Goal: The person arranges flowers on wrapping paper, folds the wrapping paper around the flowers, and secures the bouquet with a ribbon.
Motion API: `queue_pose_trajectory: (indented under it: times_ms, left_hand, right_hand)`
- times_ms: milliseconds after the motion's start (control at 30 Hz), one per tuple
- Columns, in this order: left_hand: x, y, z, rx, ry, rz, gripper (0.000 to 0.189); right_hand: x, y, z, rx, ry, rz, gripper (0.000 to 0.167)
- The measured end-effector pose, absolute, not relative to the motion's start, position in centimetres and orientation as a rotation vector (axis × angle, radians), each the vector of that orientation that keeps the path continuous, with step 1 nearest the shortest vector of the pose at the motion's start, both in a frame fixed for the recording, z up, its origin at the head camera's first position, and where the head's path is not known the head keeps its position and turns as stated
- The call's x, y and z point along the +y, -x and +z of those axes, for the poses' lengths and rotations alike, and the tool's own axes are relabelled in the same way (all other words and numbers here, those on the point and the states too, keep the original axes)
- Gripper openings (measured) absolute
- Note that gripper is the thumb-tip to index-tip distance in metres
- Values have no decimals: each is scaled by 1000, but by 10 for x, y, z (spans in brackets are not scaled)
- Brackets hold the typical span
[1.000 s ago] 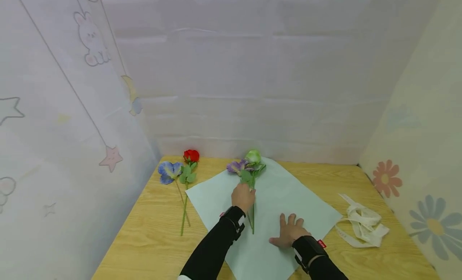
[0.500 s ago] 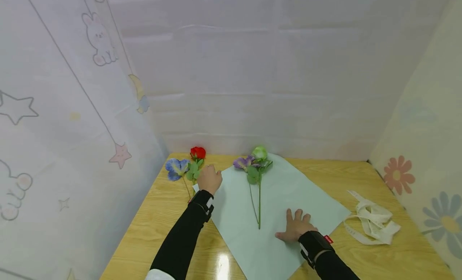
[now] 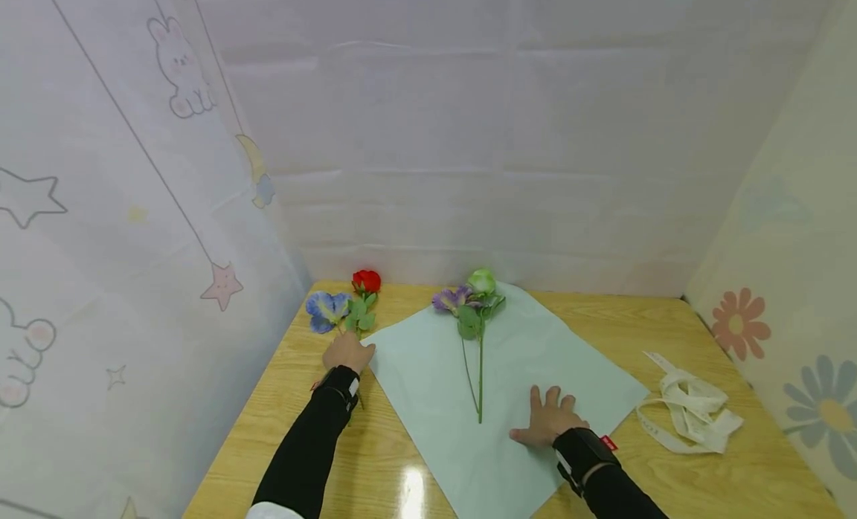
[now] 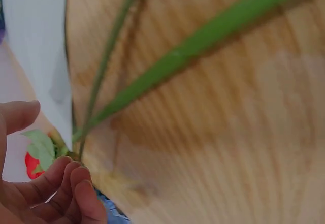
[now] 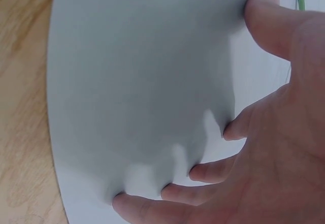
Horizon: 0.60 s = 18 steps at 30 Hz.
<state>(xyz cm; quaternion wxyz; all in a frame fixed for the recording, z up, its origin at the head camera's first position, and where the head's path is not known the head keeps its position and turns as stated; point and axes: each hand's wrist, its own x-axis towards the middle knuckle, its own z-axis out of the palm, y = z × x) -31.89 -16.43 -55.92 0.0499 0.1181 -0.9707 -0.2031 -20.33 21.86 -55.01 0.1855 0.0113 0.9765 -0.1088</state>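
My left hand (image 3: 347, 351) hovers over the stems of the red rose (image 3: 366, 282) and the blue flower (image 3: 326, 309), at the left of the table. In the left wrist view, its thumb stands apart from the loosely bent fingers (image 4: 81, 186), which are close to the thick green stem (image 4: 203, 43) and the thin stem (image 4: 105, 56). With fingers spread, my right hand (image 3: 549, 417) presses on the pale mint wrapping paper (image 3: 535, 340). On that paper lie a purple flower (image 3: 451, 299) and a pale green rose (image 3: 482, 281), their stems converging toward the person.
A loosely heaped cream ribbon (image 3: 692, 407) lies on the wooden table (image 3: 602, 311) by the paper's right corner. Printed cloth walls enclose the table at the back and both sides.
My left hand let go of the purple flower and green rose on the paper, then moved left to the red rose and blue flower. The right hand stayed on the paper.
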Motion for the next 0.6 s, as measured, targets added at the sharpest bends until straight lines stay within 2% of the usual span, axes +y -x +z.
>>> queue_pose_trajectory:
  times_ms: [100,267,367,600]
  left_hand:
    - [-168,314,-571,-2960,-367,-577,47]
    - [-172,309,-598,-2967,-279,-504,58]
    - [-174,308,-606,-2908,-262,-520,55]
    - [-179,311,-596,-2838,-550,-754,65]
  right_hand:
    - [219,203,-550,2744,-32,-312,104]
    - [218,200,-544,2761,-11,-343,102]
    - [218,198,-544,2762,6,-347,100]
    - [219,203,-550,2766,5,-345,102]
